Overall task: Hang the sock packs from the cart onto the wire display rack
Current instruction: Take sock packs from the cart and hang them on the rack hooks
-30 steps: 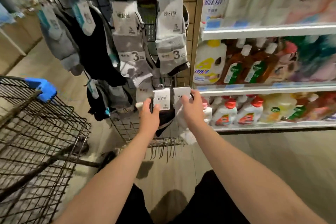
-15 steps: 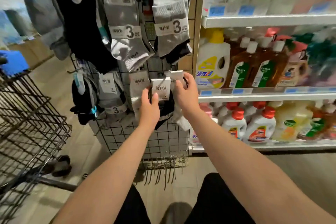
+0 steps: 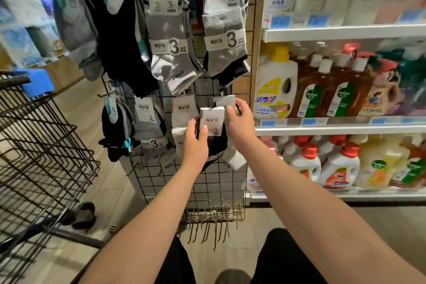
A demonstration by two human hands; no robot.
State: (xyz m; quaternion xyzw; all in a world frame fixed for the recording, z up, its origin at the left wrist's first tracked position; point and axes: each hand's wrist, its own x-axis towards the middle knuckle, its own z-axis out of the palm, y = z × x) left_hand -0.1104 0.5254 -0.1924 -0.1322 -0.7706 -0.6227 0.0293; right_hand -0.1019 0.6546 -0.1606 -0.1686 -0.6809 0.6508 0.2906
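- Two bare hands work at the lower right part of the wire display rack point(image 3: 214, 187), both raised in front of its grid.
- Left hand point(image 3: 196, 145): its grip pinches the dark sock pack point(image 3: 212, 121) at the left edge of its white header card, with the thumb on the card's front.
- That dark sock pack is out of the cart and held upright against the rack's lower row, with black socks hanging below the card.
- Right hand point(image 3: 239, 124): its grip is curled round the header card of a white sock pack point(image 3: 224, 101), just behind and to the right of the dark one, near the rack's right edge. I cannot tell whether this card sits on a hook.
- Many hung sock packs point(image 3: 170, 30) fill the rack's upper row and the lower row to the left of the hands.
- Bare hooks point(image 3: 214, 219) dangle along the rack's bottom edge.
- Left of the rack stands the wire cart point(image 3: 39, 145).
- Right of the rack, touching its side, are shelves point(image 3: 334, 130) stocked with detergent bottles point(image 3: 341, 163).
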